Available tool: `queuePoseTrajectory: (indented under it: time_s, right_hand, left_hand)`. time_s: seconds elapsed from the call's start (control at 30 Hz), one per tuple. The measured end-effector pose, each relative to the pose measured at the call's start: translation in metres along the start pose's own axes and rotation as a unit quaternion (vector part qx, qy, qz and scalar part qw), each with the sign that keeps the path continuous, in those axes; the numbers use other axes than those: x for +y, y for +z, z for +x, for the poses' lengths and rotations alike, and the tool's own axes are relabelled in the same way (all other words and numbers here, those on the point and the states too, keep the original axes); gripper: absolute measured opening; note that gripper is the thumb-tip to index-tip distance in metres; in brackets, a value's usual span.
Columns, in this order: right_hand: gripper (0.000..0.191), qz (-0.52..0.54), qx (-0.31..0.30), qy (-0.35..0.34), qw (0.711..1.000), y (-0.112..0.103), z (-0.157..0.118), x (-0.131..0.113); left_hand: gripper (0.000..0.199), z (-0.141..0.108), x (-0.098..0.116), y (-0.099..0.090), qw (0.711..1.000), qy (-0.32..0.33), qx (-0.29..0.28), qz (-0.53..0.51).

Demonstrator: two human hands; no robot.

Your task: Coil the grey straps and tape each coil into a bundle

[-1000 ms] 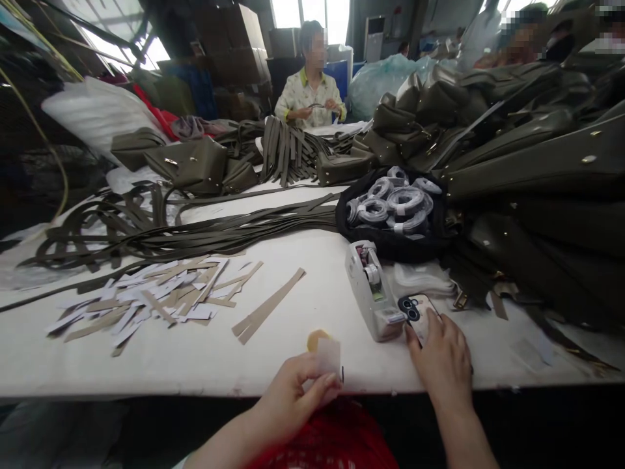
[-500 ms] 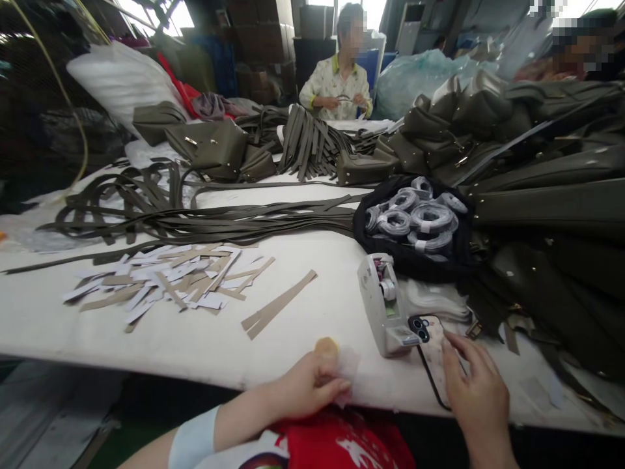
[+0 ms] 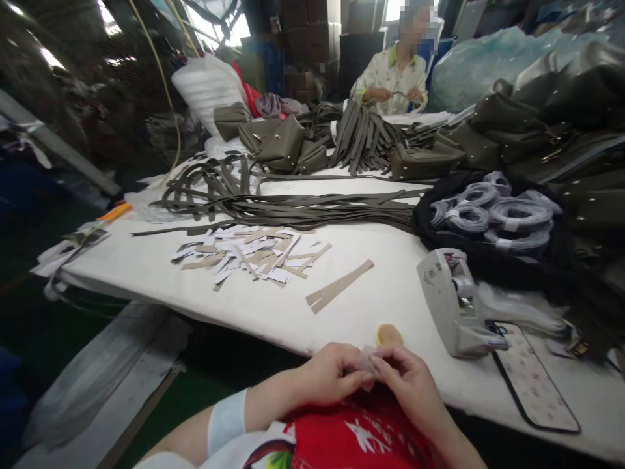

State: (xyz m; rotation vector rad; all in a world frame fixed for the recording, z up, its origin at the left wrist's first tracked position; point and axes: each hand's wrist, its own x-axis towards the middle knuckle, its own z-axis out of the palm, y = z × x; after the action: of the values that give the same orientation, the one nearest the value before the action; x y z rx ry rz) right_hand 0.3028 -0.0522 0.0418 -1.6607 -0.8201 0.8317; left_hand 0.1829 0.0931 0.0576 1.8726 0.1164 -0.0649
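Note:
Close to my body at the table's front edge, my two hands meet. My left hand [image 3: 336, 373] is closed in a pinch on a small whitish, see-through wrapper [image 3: 370, 365]. My right hand [image 3: 405, 379] pinches the same wrapper from the other side. Just beyond the right fingers is a round tan piece with a yellow rim [image 3: 389, 334]; I cannot tell whether it rests on the table or touches the fingers. To the right, a phone in a patterned case [image 3: 534, 381] lies flat, back up, beside a white tape dispenser [image 3: 446, 303].
Paper strips [image 3: 249, 254] are piled on the white table [image 3: 273, 319], with two tan strips [image 3: 340, 286] nearby. Long dark straps [image 3: 312, 212] run behind. A black bag of coiled tubing [image 3: 517, 212] and olive bags [image 3: 517, 124] fill the right. A person [image 3: 393, 78] sits opposite.
My right hand has left the phone and come over to my left hand at the wrapper. The round tan piece now shows beyond my right fingers instead of at my left hand. The view has turned left.

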Motion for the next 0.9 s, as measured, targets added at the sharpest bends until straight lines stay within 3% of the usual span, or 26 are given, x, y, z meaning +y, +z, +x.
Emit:
queuePoseTrajectory:
  time_s: [0.13,0.27,0.47,0.7,0.83,0.9]
  right_hand:
    - [0.025,-0.016,-0.058,-0.030,0.998,0.034,0.013,-0.015]
    - [0.027,-0.043,-0.085,-0.049,0.994,0.058,0.025,-0.029]
    - [0.027,-0.136,-0.063,-0.068,0.986,0.064,0.031,-0.037]
    - [0.025,-0.182,-0.026,-0.045,0.982,0.054,0.014,-0.030]
    - [0.024,-0.205,0.016,-0.039,0.978,0.038,0.003,-0.019]
    - [0.024,-0.251,0.073,-0.056,0.964,0.027,-0.003,-0.008]
  left_hand:
    - [0.031,-0.036,-0.012,-0.005,0.989,-0.048,0.121,-0.065]
    - [0.033,-0.063,-0.024,-0.012,0.968,-0.078,0.203,-0.123]
    - [0.034,-0.077,-0.035,-0.029,0.943,-0.093,0.280,-0.153]
    - [0.035,-0.056,-0.045,-0.037,0.944,-0.092,0.248,-0.197]
    - [0.033,-0.031,-0.050,-0.043,0.964,-0.079,0.226,-0.120]
    - [0.031,-0.019,-0.053,-0.044,0.969,-0.071,0.216,-0.097]
